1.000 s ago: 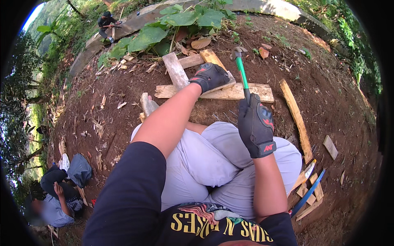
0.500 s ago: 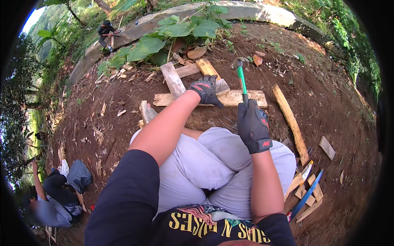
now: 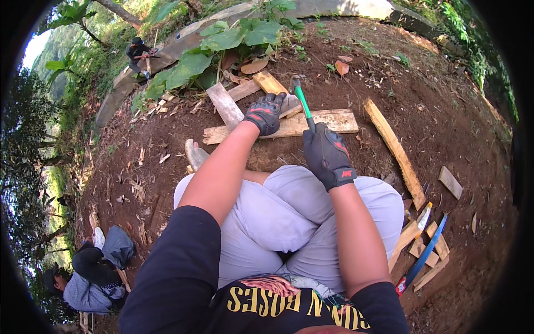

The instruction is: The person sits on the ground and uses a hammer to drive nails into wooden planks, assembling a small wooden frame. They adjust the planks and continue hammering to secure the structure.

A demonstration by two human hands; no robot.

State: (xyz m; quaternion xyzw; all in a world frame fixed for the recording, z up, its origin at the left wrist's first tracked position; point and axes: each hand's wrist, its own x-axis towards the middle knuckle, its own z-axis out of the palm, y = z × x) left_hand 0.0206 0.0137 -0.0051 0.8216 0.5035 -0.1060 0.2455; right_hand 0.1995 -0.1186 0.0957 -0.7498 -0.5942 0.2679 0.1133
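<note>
The reference part is a long, flat, pale-brown wooden board (image 3: 334, 122), which lies crosswise on the brown soil in front of the person's legs.

The right hand (image 3: 329, 155), in a black glove with red marks, is on the near side of the board. Its fingers are wrapped around the dark grip of a green-handled hammer with a metal head (image 3: 302, 101). The handle crosses above the board; the head is beyond its far edge. Contact between the head and the wood cannot be determined.

The left hand (image 3: 263, 116), in a matching glove, lies over the board, left of the hammer. Its fingers are slightly spread and point away from the person; their undersides are hidden, so whether they pinch anything cannot be determined.

A weathered grey plank (image 3: 224, 106) slants outward from the board's left part. A yellow-brown wooden plank (image 3: 269, 82) is beyond the board's far edge. A long, narrow, yellowish wooden strip (image 3: 394, 151) lies right of the board, apart from it.
</note>
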